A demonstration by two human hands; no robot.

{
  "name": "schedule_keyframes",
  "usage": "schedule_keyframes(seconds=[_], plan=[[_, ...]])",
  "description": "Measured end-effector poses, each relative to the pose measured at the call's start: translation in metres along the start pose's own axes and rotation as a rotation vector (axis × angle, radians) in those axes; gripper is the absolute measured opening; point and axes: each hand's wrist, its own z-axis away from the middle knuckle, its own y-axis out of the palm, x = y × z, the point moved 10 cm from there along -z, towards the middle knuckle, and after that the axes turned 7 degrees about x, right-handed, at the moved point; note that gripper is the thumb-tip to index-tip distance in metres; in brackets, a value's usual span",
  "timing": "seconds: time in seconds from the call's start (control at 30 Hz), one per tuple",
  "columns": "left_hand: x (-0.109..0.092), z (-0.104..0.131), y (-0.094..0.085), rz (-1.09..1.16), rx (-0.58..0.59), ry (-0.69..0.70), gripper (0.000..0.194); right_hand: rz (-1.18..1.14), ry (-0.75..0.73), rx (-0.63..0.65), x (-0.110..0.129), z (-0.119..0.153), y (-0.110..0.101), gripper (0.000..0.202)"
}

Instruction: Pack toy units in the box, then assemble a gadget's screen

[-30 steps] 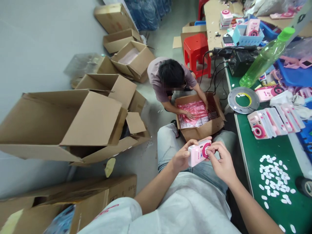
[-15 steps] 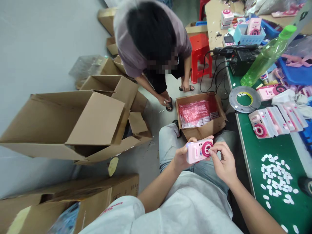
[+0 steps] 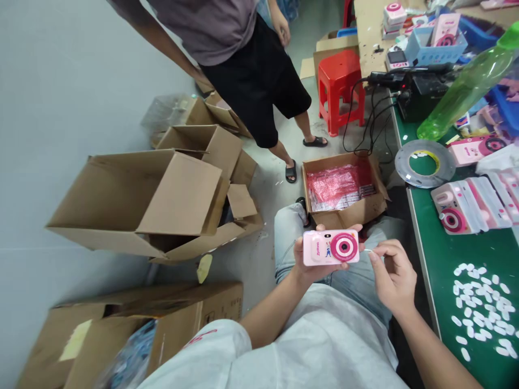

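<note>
My left hand [image 3: 303, 270] is closed around a pink toy camera [image 3: 320, 249], its front with a magenta ringed lens turned up toward me. To the right of the camera, my right hand [image 3: 395, 278] pinches a thin white strip [image 3: 367, 250] between thumb and forefinger. The strip's end lies close to the camera's right edge; whether they touch I cannot tell. More pink toy cameras [image 3: 451, 208] stand in a row on the green tabletop [image 3: 433, 254] at my right. Several small white oval pieces [image 3: 478, 302] lie scattered there.
An open carton [image 3: 340, 219] with pink bubble-wrapped goods sits beyond my knees. Empty cartons [image 3: 178, 200] crowd the left. A person [image 3: 259, 81] stands ahead near a red stool [image 3: 338, 81]. A tape roll [image 3: 405, 165] and green bottle [image 3: 458, 102] are on the table.
My right hand has moved off the camera's lens to the right, with the white strip between its fingers. The camera's front has turned more toward me. The bent-over person now stands upright.
</note>
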Motion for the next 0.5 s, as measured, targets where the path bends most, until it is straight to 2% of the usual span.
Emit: schedule_keyframes(seconds=[0.13, 0.37, 0.43, 0.5], plan=[[0.001, 0.000, 0.002, 0.025, 0.026, -0.004, 0.074, 0.008, 0.006, 0.004, 0.000, 0.000, 0.000, 0.008], [0.003, -0.001, -0.007, -0.097, -0.051, -0.039, 0.092, 0.006, -0.012, 0.037, 0.001, 0.003, 0.003, 0.008], [0.006, -0.002, -0.006, -0.140, -0.039, -0.069, 0.089, 0.010, -0.028, 0.064, 0.004, 0.003, 0.007, 0.009], [0.008, -0.003, -0.003, -0.154, -0.017, -0.088, 0.077, 0.018, -0.056, 0.097, 0.010, 0.002, 0.011, 0.011]])
